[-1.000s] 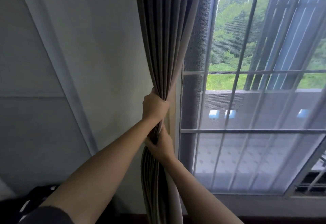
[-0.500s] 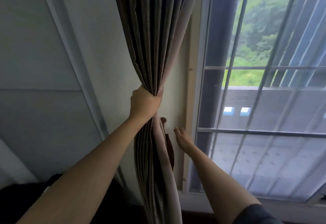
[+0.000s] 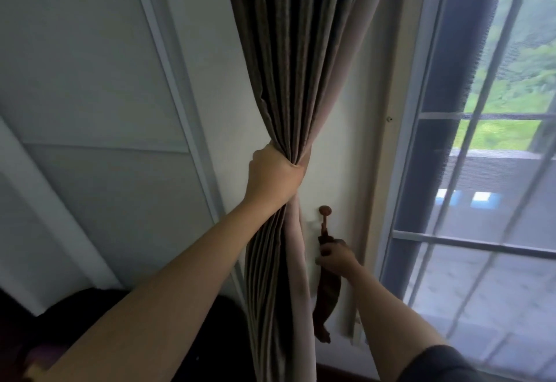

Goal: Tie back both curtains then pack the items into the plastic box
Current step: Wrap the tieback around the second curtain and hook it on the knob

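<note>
A grey-brown curtain [image 3: 298,59] hangs bunched in folds beside the window. My left hand [image 3: 272,175] grips the gathered fabric at mid height and holds it against the wall. To its right, a brown tieback strap [image 3: 327,294] hangs from a round wall hook [image 3: 325,210]. My right hand [image 3: 337,256] holds the upper part of that strap just below the hook. The strap's lower end dangles loose. No plastic box or second curtain is in view.
A window [image 3: 487,231] with a dark frame and mesh screen fills the right side, with bars and greenery beyond. A white panelled wall [image 3: 99,110] is on the left. Something dark [image 3: 90,321] lies low at the left, behind my left arm.
My right hand has left the curtain, moved right past the wall and taken hold of the tieback strap under the hook. My left hand keeps gripping the bunched curtain. The view shifted left.
</note>
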Demonstrator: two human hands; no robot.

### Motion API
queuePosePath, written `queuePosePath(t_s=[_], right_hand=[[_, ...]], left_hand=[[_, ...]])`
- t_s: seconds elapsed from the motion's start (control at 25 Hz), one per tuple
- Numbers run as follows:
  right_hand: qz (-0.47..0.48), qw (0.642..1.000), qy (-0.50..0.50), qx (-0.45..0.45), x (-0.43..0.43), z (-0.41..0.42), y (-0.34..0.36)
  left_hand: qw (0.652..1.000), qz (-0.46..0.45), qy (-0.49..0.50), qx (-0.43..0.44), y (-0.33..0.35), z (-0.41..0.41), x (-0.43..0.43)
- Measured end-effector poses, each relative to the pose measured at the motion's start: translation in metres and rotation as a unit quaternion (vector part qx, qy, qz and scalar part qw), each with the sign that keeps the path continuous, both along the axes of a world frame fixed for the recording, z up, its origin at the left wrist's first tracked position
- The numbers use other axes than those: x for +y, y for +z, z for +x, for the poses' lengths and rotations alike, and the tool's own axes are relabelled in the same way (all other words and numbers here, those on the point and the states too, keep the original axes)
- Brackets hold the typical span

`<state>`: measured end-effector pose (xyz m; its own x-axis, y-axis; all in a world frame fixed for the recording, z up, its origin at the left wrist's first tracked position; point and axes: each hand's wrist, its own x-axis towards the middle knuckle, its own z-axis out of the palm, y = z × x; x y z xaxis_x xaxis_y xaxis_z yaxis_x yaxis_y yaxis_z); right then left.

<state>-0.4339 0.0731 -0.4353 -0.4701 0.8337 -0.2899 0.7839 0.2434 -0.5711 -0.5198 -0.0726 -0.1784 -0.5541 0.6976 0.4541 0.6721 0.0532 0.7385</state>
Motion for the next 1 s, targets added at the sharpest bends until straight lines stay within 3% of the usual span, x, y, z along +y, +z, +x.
queuePosePath(t_s=[0.2,0.32,0.44,0.56,0.72,0.88,1.0], right_hand=[[0.067,0.979,-0.089,0.168,-0.031,-0.008,0.001],[0.008,0.969,-0.126,0.214,-0.045,0.008,-0.006],[-0.056,0.992,-0.034,0.109,-0.049,0.036,-0.019],[-0.085,0.989,-0.038,0.115,-0.051,0.069,-0.022],[-0.019,0.999,-0.012,0.047,-0.044,0.123,0.003],[0.044,0.987,0.016,-0.151,-0.042,0.179,0.021],[0.123,0.983,-0.07,-0.116,-0.045,0.212,0.037]], left_hand=[[1.0,0.007,0.002,0.013,-0.003,0.001,0.002],[1.0,-0.005,-0.006,0.011,-0.005,0.007,0.002],[1.0,-0.012,-0.018,0.013,-0.011,0.024,0.003],[0.999,0.003,-0.032,0.013,-0.021,0.047,0.007],[0.998,0.027,-0.051,-0.003,-0.029,0.08,0.014],[0.996,0.036,-0.071,-0.035,-0.034,0.105,0.02],[0.997,0.046,-0.053,-0.035,-0.038,0.119,0.027]])
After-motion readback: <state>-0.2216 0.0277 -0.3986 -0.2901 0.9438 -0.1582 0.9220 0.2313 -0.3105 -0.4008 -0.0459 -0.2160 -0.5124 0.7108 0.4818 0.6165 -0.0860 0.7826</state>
